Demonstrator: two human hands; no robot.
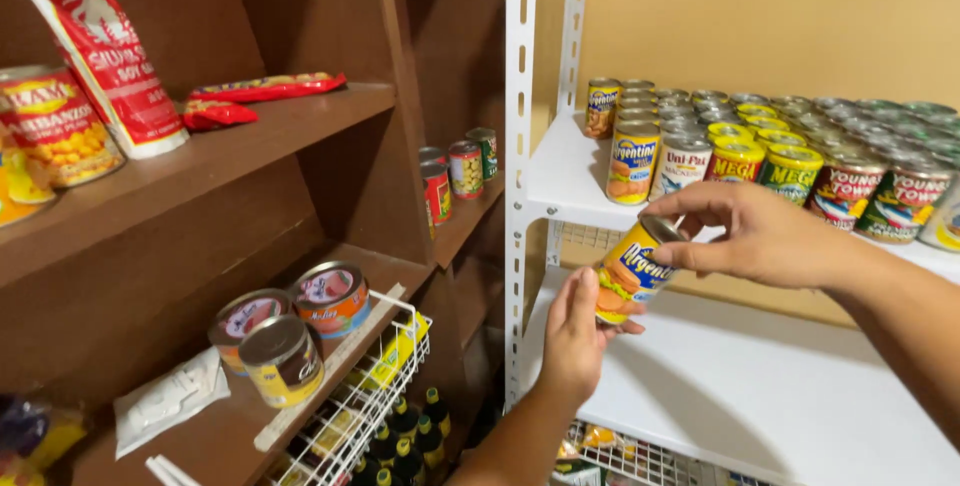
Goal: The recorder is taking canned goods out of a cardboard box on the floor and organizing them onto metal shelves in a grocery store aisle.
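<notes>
While the yellow can [632, 270] is hanging tilted in the air in front of the white metal rack [521, 146], both hands are gripping it: the right hand [762, 237] is pinching its silver top rim from two o'clock, and the left hand [573, 334] is cupping its base from seven o'clock. At twelve o'clock the upper white shelf [565, 176] is already carrying rows of tins [770, 136], a matching yellow can [634, 163] at the front. The lower white shelf [780, 386] at five o'clock is showing no cans yet, so by my reading this can is not shelved.
</notes>
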